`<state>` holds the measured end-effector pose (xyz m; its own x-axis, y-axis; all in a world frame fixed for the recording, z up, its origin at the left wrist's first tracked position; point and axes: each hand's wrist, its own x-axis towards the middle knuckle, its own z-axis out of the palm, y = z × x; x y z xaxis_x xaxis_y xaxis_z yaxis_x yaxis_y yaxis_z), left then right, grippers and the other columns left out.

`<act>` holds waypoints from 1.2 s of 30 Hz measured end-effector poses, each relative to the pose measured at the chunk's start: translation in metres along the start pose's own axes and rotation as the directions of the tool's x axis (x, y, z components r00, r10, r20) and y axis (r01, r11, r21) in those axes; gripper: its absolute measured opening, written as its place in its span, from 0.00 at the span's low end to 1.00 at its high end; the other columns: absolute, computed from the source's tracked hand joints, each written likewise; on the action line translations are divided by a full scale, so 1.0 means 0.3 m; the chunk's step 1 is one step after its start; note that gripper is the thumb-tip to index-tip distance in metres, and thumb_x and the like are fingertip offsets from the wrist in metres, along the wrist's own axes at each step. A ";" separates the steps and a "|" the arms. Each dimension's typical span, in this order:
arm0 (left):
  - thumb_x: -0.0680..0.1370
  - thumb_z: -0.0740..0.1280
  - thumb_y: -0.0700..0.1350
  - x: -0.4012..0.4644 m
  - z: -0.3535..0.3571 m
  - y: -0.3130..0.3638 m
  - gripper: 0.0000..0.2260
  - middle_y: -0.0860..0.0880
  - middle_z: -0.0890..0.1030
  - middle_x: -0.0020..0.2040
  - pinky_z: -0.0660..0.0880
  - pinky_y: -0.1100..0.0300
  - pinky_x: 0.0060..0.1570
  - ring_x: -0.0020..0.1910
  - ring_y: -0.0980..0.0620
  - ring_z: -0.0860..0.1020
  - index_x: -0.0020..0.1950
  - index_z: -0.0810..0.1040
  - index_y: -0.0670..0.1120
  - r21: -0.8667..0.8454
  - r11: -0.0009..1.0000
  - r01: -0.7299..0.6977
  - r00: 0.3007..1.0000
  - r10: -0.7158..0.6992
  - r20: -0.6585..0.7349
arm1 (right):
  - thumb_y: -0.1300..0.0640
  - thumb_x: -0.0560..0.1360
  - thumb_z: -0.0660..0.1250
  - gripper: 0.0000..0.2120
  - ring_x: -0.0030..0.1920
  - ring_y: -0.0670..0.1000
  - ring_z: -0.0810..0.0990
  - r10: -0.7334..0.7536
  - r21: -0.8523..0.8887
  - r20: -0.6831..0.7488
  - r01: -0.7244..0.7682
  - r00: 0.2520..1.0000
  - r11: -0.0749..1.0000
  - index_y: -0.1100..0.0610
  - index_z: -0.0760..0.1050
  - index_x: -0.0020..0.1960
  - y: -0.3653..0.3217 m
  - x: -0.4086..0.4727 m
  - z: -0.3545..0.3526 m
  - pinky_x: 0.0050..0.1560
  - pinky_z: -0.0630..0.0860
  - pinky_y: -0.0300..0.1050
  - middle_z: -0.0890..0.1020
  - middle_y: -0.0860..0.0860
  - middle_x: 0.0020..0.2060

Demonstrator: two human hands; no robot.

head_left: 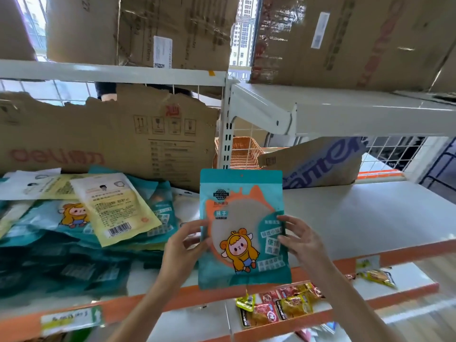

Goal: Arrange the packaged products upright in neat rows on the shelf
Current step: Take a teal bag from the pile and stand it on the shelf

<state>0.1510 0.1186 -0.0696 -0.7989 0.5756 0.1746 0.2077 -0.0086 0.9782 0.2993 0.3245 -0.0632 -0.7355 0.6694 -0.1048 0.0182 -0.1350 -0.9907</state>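
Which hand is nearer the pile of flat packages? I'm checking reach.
Left. The left hand grips the upright teal package beside the pile; the right hand holds its far edge.

Blurred teal packets (49, 265) cut by the left edge; left fingers (195, 239) partly behind the held pouch (243, 228).

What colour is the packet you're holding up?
Teal packet with orange cartoon figure; head view.
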 end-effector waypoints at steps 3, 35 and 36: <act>0.73 0.68 0.33 -0.013 0.035 -0.003 0.15 0.51 0.79 0.51 0.77 0.68 0.34 0.47 0.55 0.78 0.50 0.77 0.52 -0.015 1.000 -0.008 1.000 0.007 -0.022 | 0.71 0.72 0.64 0.18 0.49 0.50 0.81 -0.027 -0.064 0.036 0.029 0.999 0.998 0.51 0.75 0.55 0.007 -0.007 -0.022 0.39 0.82 0.46 0.78 0.46 0.54; 0.76 0.66 0.35 0.474 0.485 -0.020 0.22 0.49 0.73 0.61 0.77 0.59 0.50 0.57 0.51 0.74 0.68 0.70 0.47 0.463 0.884 -0.066 0.982 0.139 -0.125 | 0.72 0.70 0.68 0.26 0.57 0.52 0.77 -0.473 -0.492 0.225 0.518 0.852 0.699 0.54 0.69 0.63 -0.068 0.661 -0.323 0.50 0.81 0.51 0.75 0.54 0.60; 0.76 0.65 0.35 0.488 0.484 -0.026 0.22 0.48 0.72 0.63 0.77 0.55 0.51 0.59 0.49 0.73 0.69 0.68 0.48 0.477 0.878 -0.049 0.983 0.126 -0.131 | 0.72 0.70 0.68 0.26 0.57 0.51 0.76 -0.490 -0.514 0.220 0.527 0.843 0.676 0.55 0.69 0.64 -0.066 0.671 -0.310 0.51 0.80 0.50 0.74 0.55 0.60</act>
<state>0.1142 0.3216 -0.0680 -0.8334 0.4579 0.3095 0.4903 0.3542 0.7963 0.2138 0.5297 -0.0728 -0.7785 0.4697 0.4163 -0.0271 0.6375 -0.7700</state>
